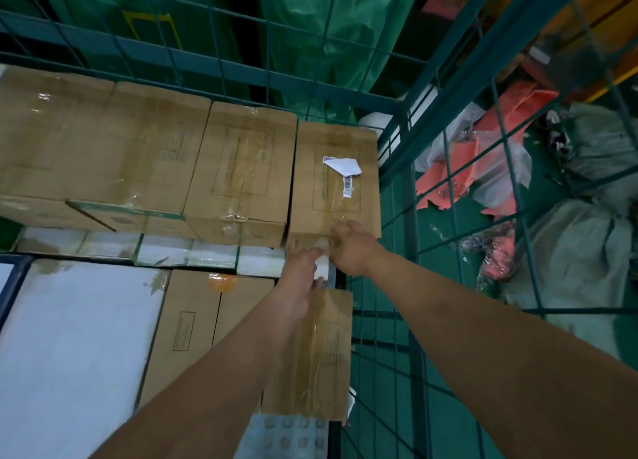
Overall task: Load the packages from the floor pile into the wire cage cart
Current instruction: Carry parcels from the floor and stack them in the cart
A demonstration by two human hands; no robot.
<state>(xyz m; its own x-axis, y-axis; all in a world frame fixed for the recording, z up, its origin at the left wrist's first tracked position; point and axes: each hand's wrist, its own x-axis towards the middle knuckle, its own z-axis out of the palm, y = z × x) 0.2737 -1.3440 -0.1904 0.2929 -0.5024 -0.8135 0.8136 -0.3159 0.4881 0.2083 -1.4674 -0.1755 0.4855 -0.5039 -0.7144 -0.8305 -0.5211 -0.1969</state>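
Reaching into the green wire cage cart point(407, 120), both hands are meeting at the near edge of a brown cardboard box point(336, 182) standing against the cart's right wall; the right hand point(348, 248) is lying on its taped edge with fingers spread, the left hand point(302, 272) is pinching a small white package point(321, 268) just below. Clear tape and a torn white label are covering the box. Matching boxes are filling the cart, while orange and grey bags are lying on the green floor point(438, 223) outside.

A green floor point(448, 223) lies under dim light, strewn with orange-red wrappers point(445, 179), grey sacks point(583, 237) and, seemingly, green bags point(328, 37) behind.
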